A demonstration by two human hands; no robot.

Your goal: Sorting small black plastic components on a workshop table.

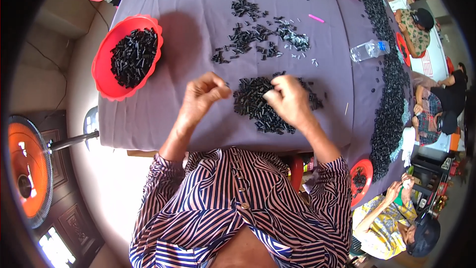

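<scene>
A striped shirt with blue, pink and white lines (238, 208) is seen closest, at the near edge of a table covered by a smooth purple cloth (198, 15). Just past that edge, the left hand (201, 94) is held above bare cloth, with its fingers curled tight together; something tiny may be pinched at the tips, but it cannot be told. The right hand (287, 101) is laid on a heap of small black plastic tubes (255, 101), and its fingers are bunched together on a few of them. The heap is found in the middle of the table, between the two hands and a bit under the right one. Open cloth is left to the left of the heap, all the way to a red plastic bowl with a wavy rim (101, 64), which is filled with more black tubes and sits at the left edge, hanging a little over it. Farther off, a loose scatter of small black and grey pieces (263, 34) is spread out, with a thin pink stick (316, 18) near it. A clear plastic water bottle (368, 49) is laid on its side toward the right. A long band of black pieces (389, 84) is piled along the right edge, where other people are seated.
</scene>
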